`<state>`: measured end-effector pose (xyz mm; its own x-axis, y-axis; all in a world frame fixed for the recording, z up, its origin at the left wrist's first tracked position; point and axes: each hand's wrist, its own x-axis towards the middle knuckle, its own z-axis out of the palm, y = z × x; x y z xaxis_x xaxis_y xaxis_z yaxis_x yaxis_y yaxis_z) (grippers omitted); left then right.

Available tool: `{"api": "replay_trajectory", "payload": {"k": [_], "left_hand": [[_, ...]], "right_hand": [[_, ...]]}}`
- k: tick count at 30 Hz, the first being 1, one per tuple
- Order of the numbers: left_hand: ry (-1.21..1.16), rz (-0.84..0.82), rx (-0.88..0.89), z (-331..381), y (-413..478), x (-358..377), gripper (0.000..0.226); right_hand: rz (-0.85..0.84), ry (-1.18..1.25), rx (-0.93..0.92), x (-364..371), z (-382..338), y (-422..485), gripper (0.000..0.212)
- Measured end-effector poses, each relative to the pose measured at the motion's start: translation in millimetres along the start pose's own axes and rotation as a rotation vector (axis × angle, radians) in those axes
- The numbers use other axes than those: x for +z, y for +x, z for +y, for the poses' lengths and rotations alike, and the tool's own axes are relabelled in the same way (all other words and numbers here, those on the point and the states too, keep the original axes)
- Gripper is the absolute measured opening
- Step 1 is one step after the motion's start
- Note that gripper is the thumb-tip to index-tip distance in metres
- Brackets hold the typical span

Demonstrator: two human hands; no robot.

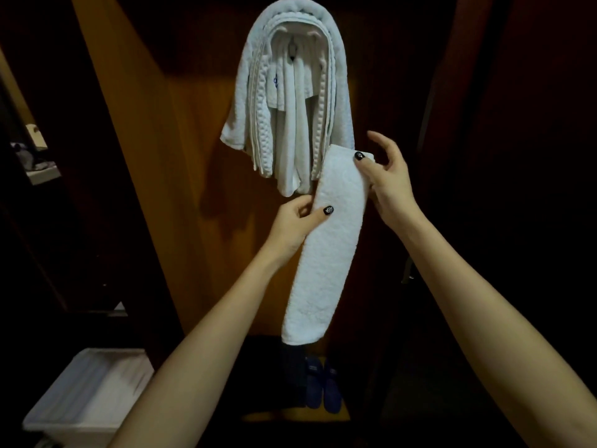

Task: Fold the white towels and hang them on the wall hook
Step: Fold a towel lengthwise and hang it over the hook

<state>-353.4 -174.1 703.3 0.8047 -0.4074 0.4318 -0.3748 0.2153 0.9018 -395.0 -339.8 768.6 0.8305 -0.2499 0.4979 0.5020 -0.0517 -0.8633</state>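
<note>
A long, narrow folded white towel (pixel 329 250) hangs in front of me, held between both hands. My left hand (pixel 295 224) pinches its left edge about a third of the way down, thumb on the front. My right hand (pixel 386 179) grips its top right corner with the thumb, the other fingers spread. Above, several white towels (pixel 287 92) are draped in layers over a dark wall hook (pixel 292 50) on the wooden wall. The held towel's top end sits just below and right of that hanging bundle.
A brown wooden wall panel (pixel 181 156) stands behind the hook. A white bin or box (pixel 87 392) is on the floor at lower left. A pair of dark blue slippers (pixel 323 386) lies below the towel. A dark door with a handle (pixel 408 270) is to the right.
</note>
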Motion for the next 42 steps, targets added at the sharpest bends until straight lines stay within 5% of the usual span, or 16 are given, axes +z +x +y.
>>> {"api": "replay_trajectory", "payload": {"k": [4, 9, 13, 18, 22, 27, 33, 38, 42], "left_hand": [[0.002, 0.141, 0.074, 1, 2, 7, 0.028], [0.146, 0.245, 0.156, 0, -2, 12, 0.027], [0.133, 0.248, 0.217, -12, -16, 19, 0.016], [0.059, 0.206, 0.078, -34, -38, 17, 0.022], [0.111, 0.013, 0.073, -41, -48, 14, 0.022], [0.044, -0.194, -0.049, -58, -66, 20, 0.052], [-0.255, -0.04, -0.237, -85, -86, 25, 0.077], [-0.437, 0.035, -0.391, -98, -95, 18, 0.06], [-0.225, 0.095, -0.442, -99, -92, 14, 0.029]], "right_hand": [[-0.174, 0.004, -0.085, 0, 17, -15, 0.078], [-0.121, -0.027, -0.051, 5, 32, -28, 0.041], [-0.038, -0.01, -0.024, 2, 27, -22, 0.034], [-0.063, 0.125, 0.095, -10, 15, -9, 0.028], [-0.031, 0.2, 0.16, -19, 13, -2, 0.028], [0.041, 0.251, 0.183, -28, 13, 1, 0.027], [0.101, 0.227, 0.193, -36, 21, 0, 0.027], [0.123, 0.317, 0.2, -46, 34, -4, 0.028], [0.117, 0.345, 0.212, -52, 42, -6, 0.027]]}}
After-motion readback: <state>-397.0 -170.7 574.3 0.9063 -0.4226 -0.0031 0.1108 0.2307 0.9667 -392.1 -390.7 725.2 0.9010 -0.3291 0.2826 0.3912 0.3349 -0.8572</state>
